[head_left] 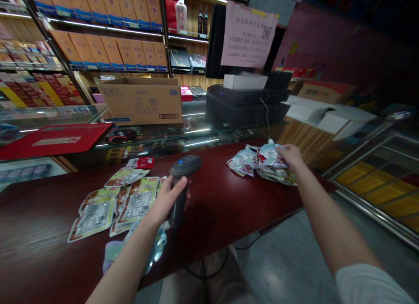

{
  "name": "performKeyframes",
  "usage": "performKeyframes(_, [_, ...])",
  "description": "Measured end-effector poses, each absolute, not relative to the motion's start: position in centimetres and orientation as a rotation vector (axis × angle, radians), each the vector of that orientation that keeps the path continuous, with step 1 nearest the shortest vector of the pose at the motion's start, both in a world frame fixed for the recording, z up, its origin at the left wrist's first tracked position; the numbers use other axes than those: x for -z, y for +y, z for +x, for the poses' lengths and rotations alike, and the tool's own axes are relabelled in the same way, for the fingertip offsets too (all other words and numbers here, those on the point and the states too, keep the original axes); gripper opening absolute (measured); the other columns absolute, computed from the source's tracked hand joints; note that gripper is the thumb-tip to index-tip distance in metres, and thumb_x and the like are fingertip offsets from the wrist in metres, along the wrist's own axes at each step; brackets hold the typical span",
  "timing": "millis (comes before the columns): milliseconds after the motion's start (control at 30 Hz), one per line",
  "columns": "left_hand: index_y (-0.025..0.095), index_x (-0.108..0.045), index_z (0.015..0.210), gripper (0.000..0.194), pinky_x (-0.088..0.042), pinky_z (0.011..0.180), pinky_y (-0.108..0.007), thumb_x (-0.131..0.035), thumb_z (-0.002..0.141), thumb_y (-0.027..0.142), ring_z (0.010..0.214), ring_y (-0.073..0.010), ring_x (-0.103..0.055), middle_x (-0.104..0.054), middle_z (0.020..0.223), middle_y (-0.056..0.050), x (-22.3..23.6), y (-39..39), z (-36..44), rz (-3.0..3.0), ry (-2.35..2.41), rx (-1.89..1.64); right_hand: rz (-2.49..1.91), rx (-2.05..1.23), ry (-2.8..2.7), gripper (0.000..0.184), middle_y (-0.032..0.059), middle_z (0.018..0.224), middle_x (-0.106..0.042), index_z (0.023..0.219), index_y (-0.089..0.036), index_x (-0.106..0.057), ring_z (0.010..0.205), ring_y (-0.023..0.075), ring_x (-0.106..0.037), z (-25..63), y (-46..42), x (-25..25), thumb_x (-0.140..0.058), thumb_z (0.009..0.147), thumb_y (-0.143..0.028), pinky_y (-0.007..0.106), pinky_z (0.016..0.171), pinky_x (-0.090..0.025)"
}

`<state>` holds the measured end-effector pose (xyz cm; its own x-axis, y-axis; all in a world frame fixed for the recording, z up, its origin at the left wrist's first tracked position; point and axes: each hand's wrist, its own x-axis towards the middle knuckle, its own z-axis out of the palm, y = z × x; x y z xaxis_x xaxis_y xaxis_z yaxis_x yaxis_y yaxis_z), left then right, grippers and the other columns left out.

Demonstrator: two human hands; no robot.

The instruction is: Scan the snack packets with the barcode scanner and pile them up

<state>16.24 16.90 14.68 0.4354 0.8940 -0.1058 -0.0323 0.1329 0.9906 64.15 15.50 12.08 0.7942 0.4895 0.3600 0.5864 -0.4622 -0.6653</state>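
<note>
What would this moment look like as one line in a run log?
left hand: holding scanner | right hand: at pile of snack packs | table: more packs on left

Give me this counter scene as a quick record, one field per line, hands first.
left hand: the left hand grips a barcode scanner
right hand: the right hand is at a pile of foil packets
left of scanner: flat clear-and-yellow pouches, a small red packet
surface: dark red-brown tabletop
behind: cardboard box marked BLUE, computer mouse
unclear: packet contents
</note>
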Motion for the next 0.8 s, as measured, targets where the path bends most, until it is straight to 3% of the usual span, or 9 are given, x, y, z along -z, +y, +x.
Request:
performKeyframes(133, [0.015,-0.054,0.088,0.066,-0.043,0.042,-0.02,-0.067,0.061,0.074,0.046,-0.0113,-0.055,-0.061,0.055,0.001,-14.6,17.2,15.9,1.271,0.872,-0.843,-2.28,0.085,-0.733,0.026,0.0157,0.099,-0.071,0.092,-0.012,-0.069,0.093,0.028,-0.067,64.6,15.6,-12.0,-0.067,0.071,-0.028,0.038,0.08,-0.05])
performKeyframes(300, [0.016,-0.054,0.087,0.063,-0.044,0.043,-0.021,-0.067,0.062,0.072,0.046,-0.0118,-0.057,-0.063,0.056,0.0,-14.7,17.6,15.4,1.275,0.844,-0.878,-2.328,0.116,-0.786,0.03,0.0163,0.108,-0.069,0.099,-0.014,-0.067,0.099,0.0285,-0.064,64.3,15.2,-12.4,-0.065,0.075,-0.032,0.04,0.084,-0.046])
performKeyframes(433, [0.016,-0.054,0.086,0.063,-0.044,0.043,-0.021,-0.069,0.061,0.072,0.046,-0.0121,-0.057,-0.063,0.056,-0.001,-15.1,17.8,14.9,1.257,0.849,-0.899,-2.31,0.119,-0.854,0.025,0.0193,0.108,-0.066,0.097,-0.015,-0.066,0.098,0.0289,-0.06,63.3,14.5,-12.9,-0.064,0.077,-0.03,0.04,0.082,-0.042])
performKeyframes(600, [0.015,-0.055,0.088,0.063,-0.043,0.043,-0.02,-0.069,0.062,0.071,0.045,-0.0112,-0.056,-0.063,0.057,0.0,-15.5,17.3,13.6,1.221,0.864,-0.967,-2.05,0.396,-0.926,0.028,0.0193,0.108,-0.061,0.102,-0.016,-0.063,0.111,0.0336,-0.05,59.1,13.8,-13.0,-0.059,0.078,-0.03,0.05,0.095,-0.033])
performKeyframes(700, [0.015,-0.056,0.089,0.061,-0.042,0.044,-0.02,-0.069,0.065,0.069,0.045,-0.0101,-0.055,-0.062,0.057,0.0,-15.6,17.1,12.8,1.199,0.857,-1.056,-1.756,0.45,-1.128,0.03,0.0144,0.104,-0.06,0.103,-0.018,-0.061,0.107,0.0311,-0.051,53.7,14.2,-12.0,-0.057,0.076,-0.03,0.051,0.096,-0.036])
performKeyframes(800, [0.015,-0.057,0.089,0.058,-0.043,0.045,-0.02,-0.068,0.068,0.067,0.046,-0.0098,-0.055,-0.062,0.057,0.0,-15.9,17.4,12.3,1.204,0.805,-1.121,-1.515,0.18,-1.361,0.025,0.0105,0.1,-0.062,0.101,-0.019,-0.06,0.096,0.0265,-0.057,46.1,15.2,-10.3,-0.055,0.079,-0.031,0.047,0.091,-0.043])
